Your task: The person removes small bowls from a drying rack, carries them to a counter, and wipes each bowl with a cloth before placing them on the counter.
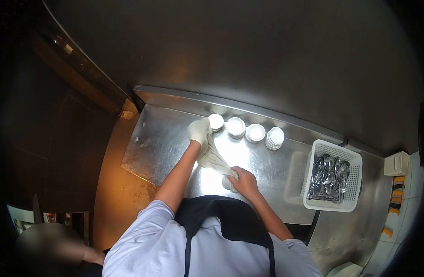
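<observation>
A pale striped cloth (pixel 214 159) stretches between my two hands above the steel counter. My left hand (pixel 199 130) is bundled in its upper end, with the fingers hidden under the fabric. This covered hand is right at the edge of the leftmost stack of small white bowls (pixel 216 121). My right hand (pixel 243 181), nearer my body, is closed around the lower end of the cloth, and a fold hangs below the fingers. Three more stacks of white bowls (pixel 236 126), (pixel 255 132), (pixel 275 137) stand in a row to the right.
The steel counter (pixel 163 134) ends at a raised ledge (pixel 249 108) behind the bowls. To the right, a white perforated basket (pixel 311 173) holds many spoons and other cutlery. Orange-and-black items (pixel 396 196) line the far right wall. At lower left, another person (pixel 55 244) is partly visible.
</observation>
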`<state>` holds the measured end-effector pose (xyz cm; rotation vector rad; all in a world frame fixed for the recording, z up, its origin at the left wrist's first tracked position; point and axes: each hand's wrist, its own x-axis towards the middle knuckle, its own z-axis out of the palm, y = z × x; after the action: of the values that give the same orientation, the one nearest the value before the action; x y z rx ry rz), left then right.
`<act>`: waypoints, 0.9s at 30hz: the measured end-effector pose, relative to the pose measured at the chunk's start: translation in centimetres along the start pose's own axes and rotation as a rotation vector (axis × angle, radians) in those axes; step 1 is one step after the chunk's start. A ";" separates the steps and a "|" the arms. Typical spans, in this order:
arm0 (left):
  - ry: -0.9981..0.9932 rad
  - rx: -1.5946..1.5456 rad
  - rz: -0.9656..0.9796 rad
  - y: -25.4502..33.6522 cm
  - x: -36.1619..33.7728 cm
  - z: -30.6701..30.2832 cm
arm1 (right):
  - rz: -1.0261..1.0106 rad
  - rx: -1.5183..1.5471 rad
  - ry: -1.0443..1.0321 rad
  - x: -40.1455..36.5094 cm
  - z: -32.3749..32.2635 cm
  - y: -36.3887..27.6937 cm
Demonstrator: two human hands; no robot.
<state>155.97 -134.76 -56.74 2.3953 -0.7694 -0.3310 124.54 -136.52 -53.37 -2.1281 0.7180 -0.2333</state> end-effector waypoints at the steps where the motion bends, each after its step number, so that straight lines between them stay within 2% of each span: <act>1: -0.002 0.110 0.005 -1.1 0.9 0.5 | -0.005 -0.006 0.043 0.2 -0.2 -0.1; 2: -0.003 0.221 0.011 -1.6 1.5 1.0 | -0.011 -0.012 0.085 0.4 -0.3 -0.2; 3: 0.060 0.548 0.248 0.3 -0.6 -1.1 | -0.017 -0.017 0.126 0.6 -0.5 -0.3; 5: -0.013 0.175 -0.004 1.8 -1.8 -2.7 | -0.079 -0.117 0.256 1.8 -1.3 -0.9; 7: -0.012 0.120 -0.012 2.3 -3.7 -3.9 | -0.131 -0.196 0.330 3.5 -2.2 -1.7; 8: 0.027 0.250 0.111 2.3 -5.2 -4.7 | -0.172 -0.194 0.346 4.6 -2.2 -1.8; 10: 0.029 0.018 0.166 1.6 -7.0 -4.7 | -0.271 -0.187 0.378 7.0 -1.9 -2.0; 11: -0.001 -0.343 0.096 1.2 -7.5 -4.0 | -0.282 -0.194 0.332 8.0 -2.0 -2.6; 14: 0.082 -0.211 0.313 0.5 -10.9 -6.6 | -0.356 -0.349 0.416 11.1 -1.4 -3.3; 16: 0.118 -0.152 0.344 -0.6 -12.8 -7.5 | -0.269 -0.412 0.406 13.1 -1.6 -3.9; 18: 0.048 -0.414 0.243 -1.0 -14.6 -8.1 | -0.170 -0.455 0.381 14.9 -1.5 -3.3; 22: -0.147 -1.278 -0.092 0.3 -16.6 -9.6 | -0.200 -0.505 0.361 16.1 -1.1 -1.5; 27: -0.240 -1.668 -0.200 1.8 -17.3 -10.5 | -0.246 -0.428 0.437 14.7 -2.2 -2.7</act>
<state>145.47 -120.72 -46.39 0.8282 -0.1095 -0.8895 136.80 -145.09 -51.16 -2.6129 0.8043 -0.7533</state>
